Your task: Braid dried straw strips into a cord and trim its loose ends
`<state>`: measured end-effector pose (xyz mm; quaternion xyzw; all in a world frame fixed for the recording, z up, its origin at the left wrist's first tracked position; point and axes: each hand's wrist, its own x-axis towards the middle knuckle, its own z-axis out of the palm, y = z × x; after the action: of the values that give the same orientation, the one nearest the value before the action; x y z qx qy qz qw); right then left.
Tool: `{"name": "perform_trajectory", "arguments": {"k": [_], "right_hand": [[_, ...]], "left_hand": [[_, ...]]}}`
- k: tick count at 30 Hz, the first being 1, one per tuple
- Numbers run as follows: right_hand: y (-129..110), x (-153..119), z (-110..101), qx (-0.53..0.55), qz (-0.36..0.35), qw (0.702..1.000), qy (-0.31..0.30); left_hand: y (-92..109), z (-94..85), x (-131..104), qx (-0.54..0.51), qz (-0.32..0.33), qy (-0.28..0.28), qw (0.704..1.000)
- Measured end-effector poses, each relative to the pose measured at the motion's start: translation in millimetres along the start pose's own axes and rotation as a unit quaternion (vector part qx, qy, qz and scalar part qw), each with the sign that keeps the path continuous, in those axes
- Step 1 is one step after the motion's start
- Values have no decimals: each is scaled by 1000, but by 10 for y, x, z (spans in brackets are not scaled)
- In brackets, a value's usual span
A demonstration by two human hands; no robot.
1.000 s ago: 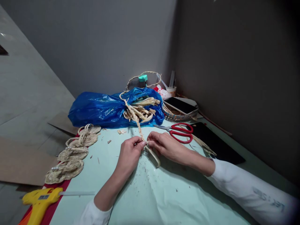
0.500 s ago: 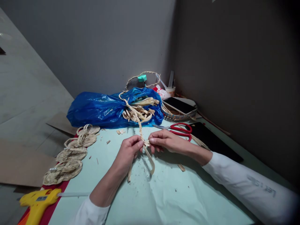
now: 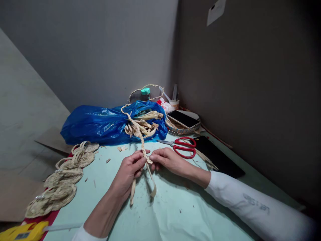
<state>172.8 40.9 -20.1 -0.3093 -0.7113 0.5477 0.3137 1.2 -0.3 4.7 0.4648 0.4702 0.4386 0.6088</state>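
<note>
- The left hand [image 3: 129,169] has a narrow grip, thumb and fingers pinching the working end of the straw-coloured braid [image 3: 143,145] above the near middle of the desk [image 3: 190,217].
- The right hand [image 3: 167,160], also in a narrow grip, pinches the braid's end from the other side, close to the left fingertips.
- Two loose strands [image 3: 153,188] hang below the hands.
- The braid runs from the hands towards the far edge, over the blue plastic bag [image 3: 95,124], and loops by the teal-capped bottle [image 3: 145,91].
- Dry strips [image 3: 150,115] stick out of the bag's open end.
- Red-handled scissors [image 3: 174,143] lie just beyond the right hand, beside a black flat panel [image 3: 218,157] near the right edge.
- Towards the far right corner, a phone [image 3: 184,118] rests on a shallow basket [image 3: 180,130]; a cup [image 3: 175,104] stands behind.
- Woven sandal-shaped pieces [image 3: 62,177] line the left edge; a yellow glue gun [image 3: 32,231] sits at the near left corner.
</note>
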Motion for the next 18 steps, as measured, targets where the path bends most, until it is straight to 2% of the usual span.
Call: {"name": "perform_trajectory", "arguments": {"k": [3,8,11,13,15,18], "right_hand": [[-19,-8,14,19,9,1000,-13],[-141,-33,-80,-169,-21,984,45],[-224,-51,-144,-231,-33,972,34],[-281,-71,-220,-298,-45,953,21],[-331,-104,-346,-414,-35,909,25],[-355,-168,-580,-615,71,783,52]], "left_hand": [[-24,-12,13,-39,-17,-11,999],[-44,-22,26,-77,-12,-14,997],[-27,5,-2,-83,4,-12,996],[-8,22,-15,-84,13,-3,996],[12,23,-13,-84,20,20,996],[28,-10,14,-90,42,71,993]]}}
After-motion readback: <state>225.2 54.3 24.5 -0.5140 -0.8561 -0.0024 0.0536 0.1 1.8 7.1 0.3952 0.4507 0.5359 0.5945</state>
